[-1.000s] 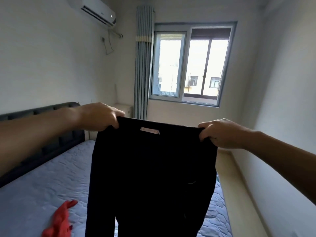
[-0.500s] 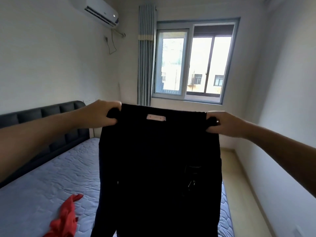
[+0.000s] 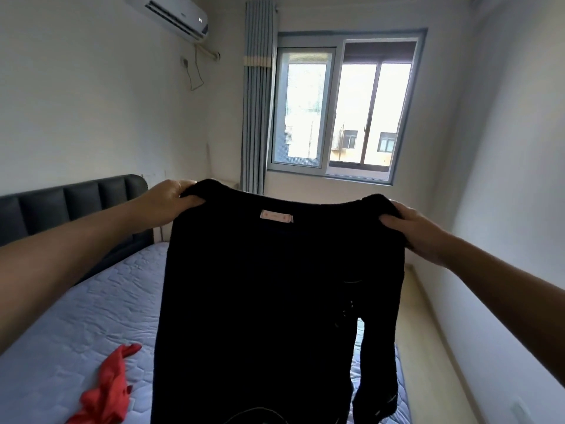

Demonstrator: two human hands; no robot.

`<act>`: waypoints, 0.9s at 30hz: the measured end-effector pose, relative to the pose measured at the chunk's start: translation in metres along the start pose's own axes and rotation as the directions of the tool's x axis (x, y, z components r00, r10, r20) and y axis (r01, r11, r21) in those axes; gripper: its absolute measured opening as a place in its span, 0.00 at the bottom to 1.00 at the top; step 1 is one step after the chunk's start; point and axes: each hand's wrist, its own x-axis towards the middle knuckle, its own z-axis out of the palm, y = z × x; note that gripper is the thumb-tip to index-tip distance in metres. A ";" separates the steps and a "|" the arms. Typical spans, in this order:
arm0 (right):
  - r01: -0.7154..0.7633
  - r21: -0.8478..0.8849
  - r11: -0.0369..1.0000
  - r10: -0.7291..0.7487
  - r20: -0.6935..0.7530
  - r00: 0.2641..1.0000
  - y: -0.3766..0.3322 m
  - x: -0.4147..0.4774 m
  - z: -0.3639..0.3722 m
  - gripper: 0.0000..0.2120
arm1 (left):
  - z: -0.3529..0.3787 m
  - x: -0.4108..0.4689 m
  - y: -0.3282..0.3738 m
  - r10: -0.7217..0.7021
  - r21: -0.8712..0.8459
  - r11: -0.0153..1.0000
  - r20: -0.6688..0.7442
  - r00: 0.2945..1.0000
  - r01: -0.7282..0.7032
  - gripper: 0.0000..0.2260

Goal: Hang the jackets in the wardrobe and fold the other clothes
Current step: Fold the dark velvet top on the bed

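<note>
1. the left hand [image 3: 171, 200] is clenched on one top corner of a black garment [image 3: 275, 301], with the fingers curled over the bunched cloth and the thumb under it.
2. the right hand [image 3: 412, 231] grips the opposite top corner in the same way, and a lump of fabric sticks out above its knuckles.
3. the right hand sits at about 3 o'clock from the left hand and slightly lower. the garment's top edge sags a little between them.
4. the garment hangs from both hands toward 6 o'clock, spread wide in the air and clear of the bed. its lower part runs out of view.
5. a small pale label [image 3: 276, 216] sits just under the top edge, between the hands and nearer the left one.
6. a loose part of the garment dangles at 5 o'clock from the label.
7. the quilted grey mattress [image 3: 76, 332] lies below and behind, at 8 o'clock from the garment.
8. a crumpled red garment [image 3: 110, 390] lies on the mattress at 7 o'clock.
9. a dark padded headboard [image 3: 70, 203] stands at 9 o'clock.
10. a window [image 3: 345, 108] is at 12 o'clock, with a striped curtain [image 3: 258, 96] just beside it and an air conditioner [image 3: 171, 13] at 11 o'clock.
</note>
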 end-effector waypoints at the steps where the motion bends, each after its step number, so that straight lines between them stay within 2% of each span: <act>1: 0.008 0.031 0.999 -0.006 -0.044 0.999 0.002 0.001 0.004 0.11 | 0.004 0.003 -0.002 -0.018 -0.024 1.000 -0.037 0.999 0.017 0.09; 3: 0.031 -0.072 0.997 -0.043 -0.164 0.985 0.004 0.006 0.011 0.07 | 0.010 0.009 -0.006 -0.057 -0.037 0.998 -0.064 0.996 0.055 0.08; 5: 0.063 -0.276 0.959 -0.146 -0.289 0.946 0.005 0.011 0.019 0.07 | 0.015 0.014 -0.013 -0.071 -0.027 0.997 -0.049 0.996 0.069 0.06; 7: 0.054 -0.421 0.906 -0.204 -0.321 0.925 0.006 0.015 0.022 0.08 | 0.018 0.019 -0.019 -0.054 -0.020 0.998 -0.030 0.998 0.053 0.07; 9: -0.023 -0.405 0.914 -0.084 -0.244 0.966 0.009 0.016 0.020 0.04 | 0.017 0.022 -0.028 -0.031 -0.027 0.999 0.020 0.999 0.031 0.06; 11: -0.176 -0.300 0.937 0.168 -0.055 0.984 0.009 0.010 0.018 0.10 | 0.013 0.021 -0.042 -0.046 -0.067 0.996 0.175 0.983 0.058 0.06; 14: -0.386 -0.256 0.886 0.441 0.210 0.873 0.015 0.002 0.020 0.19 | 0.004 0.020 -0.069 -0.116 -0.130 0.972 0.456 0.883 0.195 0.08; 15: -0.425 -0.249 0.870 0.481 0.251 0.840 0.017 0.000 0.022 0.21 | 0.002 0.021 -0.077 -0.122 -0.142 0.965 0.508 0.852 0.222 0.09; 17: -0.459 -0.221 0.861 0.506 0.265 0.821 0.018 -0.001 0.031 0.18 | -0.002 0.027 -0.092 -0.098 -0.141 0.969 0.533 0.840 0.202 0.07; 20: -0.430 -0.168 0.887 0.449 0.101 0.888 0.016 0.003 0.052 0.12 | 0.003 0.039 -0.112 -0.116 -0.142 0.968 0.470 0.875 0.205 0.07; 22: -0.404 -0.180 0.897 0.399 -0.064 0.915 0.012 0.007 0.070 0.09 | 0.012 0.045 -0.125 -0.126 -0.113 0.979 0.325 0.937 0.171 0.10; 24: -0.409 -0.207 0.889 0.377 -0.177 0.909 0.008 0.008 0.082 0.07 | 0.023 0.047 -0.133 -0.098 -0.110 0.987 0.188 0.977 0.120 0.12; 27: -0.422 -0.298 0.856 0.320 -0.336 0.886 0.001 0.002 0.089 0.05 | 0.035 0.050 -0.138 0.001 -0.103 0.995 0.122 0.992 0.012 0.09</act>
